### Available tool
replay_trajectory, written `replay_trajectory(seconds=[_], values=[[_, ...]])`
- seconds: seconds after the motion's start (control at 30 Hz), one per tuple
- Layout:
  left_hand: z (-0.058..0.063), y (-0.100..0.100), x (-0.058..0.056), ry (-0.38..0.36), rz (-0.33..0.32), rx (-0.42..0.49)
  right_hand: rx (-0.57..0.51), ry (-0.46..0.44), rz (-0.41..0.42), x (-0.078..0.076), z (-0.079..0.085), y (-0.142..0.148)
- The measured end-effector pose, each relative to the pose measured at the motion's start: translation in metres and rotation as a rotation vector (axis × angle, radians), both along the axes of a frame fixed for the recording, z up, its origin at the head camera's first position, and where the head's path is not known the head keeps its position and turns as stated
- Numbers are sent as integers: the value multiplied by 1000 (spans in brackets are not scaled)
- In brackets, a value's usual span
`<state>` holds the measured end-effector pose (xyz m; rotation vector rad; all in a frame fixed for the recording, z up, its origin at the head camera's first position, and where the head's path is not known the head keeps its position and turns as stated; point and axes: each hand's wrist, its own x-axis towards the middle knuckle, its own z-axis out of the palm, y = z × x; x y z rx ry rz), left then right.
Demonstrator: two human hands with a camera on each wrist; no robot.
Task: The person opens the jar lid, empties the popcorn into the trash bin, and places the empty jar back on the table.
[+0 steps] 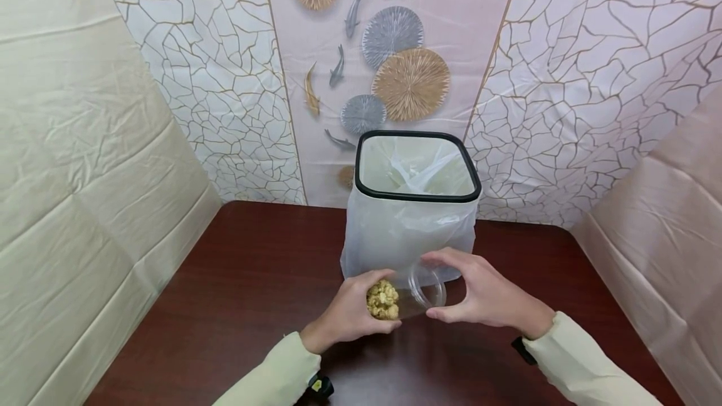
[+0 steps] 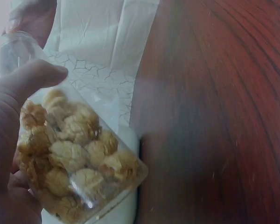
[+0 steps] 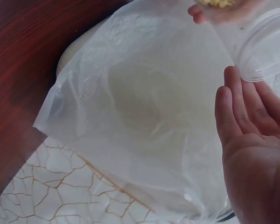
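Observation:
A clear plastic jar (image 1: pixel 402 303) lies sideways above the dark wooden table (image 1: pixel 237 293), partly filled with golden popcorn-like pieces (image 1: pixel 382 299). My left hand (image 1: pixel 350 315) grips its bottom end; in the left wrist view the thumb (image 2: pixel 32 77) lies over the jar (image 2: pixel 74 154). My right hand (image 1: pixel 485 296) spans the clear lid (image 1: pixel 427 287) at the jar's mouth, index finger above and thumb below. In the right wrist view the fingertips (image 3: pixel 235 93) touch the lid (image 3: pixel 266 46). Both hands are just in front of a white bin (image 1: pixel 417 196).
The bin has a black rim and a translucent plastic liner bag (image 3: pixel 144 107) draped down its outside. It stands at the table's back middle against a patterned wall. Cloth screens close in the left and right sides.

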<state>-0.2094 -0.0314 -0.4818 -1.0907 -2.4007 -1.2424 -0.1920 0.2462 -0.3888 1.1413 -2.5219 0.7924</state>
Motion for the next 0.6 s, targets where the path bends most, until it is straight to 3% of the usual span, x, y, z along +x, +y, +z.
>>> replay_trajectory(seconds=[0.33, 0.6], values=[[10, -27, 3, 123, 119, -135, -8, -123, -80, 4, 3, -21], [8, -38, 4, 276, 199, -207, -28, -234, -175, 2, -7, -37]])
